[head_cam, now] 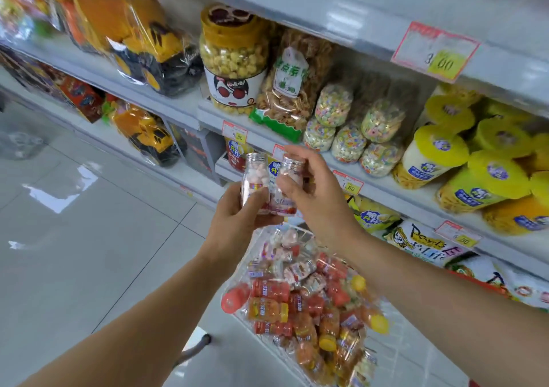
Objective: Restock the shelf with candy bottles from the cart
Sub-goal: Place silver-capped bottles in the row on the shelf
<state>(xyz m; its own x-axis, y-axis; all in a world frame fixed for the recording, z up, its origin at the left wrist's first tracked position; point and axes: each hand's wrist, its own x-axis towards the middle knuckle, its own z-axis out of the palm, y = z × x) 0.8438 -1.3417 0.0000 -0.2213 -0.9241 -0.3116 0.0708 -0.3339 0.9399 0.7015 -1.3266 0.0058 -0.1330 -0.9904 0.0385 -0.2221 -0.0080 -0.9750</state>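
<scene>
Two bottles are up, one in each hand! The left hand [240, 213] has its fingers curled round the lower half of one small clear plastic candy bottle with a silver cap [255, 175], pink and white sweets showing inside. The right hand [310, 189] grips a second clear silver-capped bottle [290, 170] from the side, thumb across its front. The two bottles stand upright, just beside each other, raised in front of the grey metal shelf [395, 189] and above the white wire cart [396, 352].

Down in the cart lies a heap of small red- and orange-labelled candy bottles [274, 291] with red and yellow caps, too many and too jumbled to count.

On the shelf board behind the hands there is one big clear popcorn jar with a sunglasses label [234, 60], one clear bag of brown fried snacks [292, 71], and five clear jars of pastel sweets [334, 104], stacked in two layers. To the right is a cluster of yellow-lidded tubs [436, 152], running out of view.
</scene>
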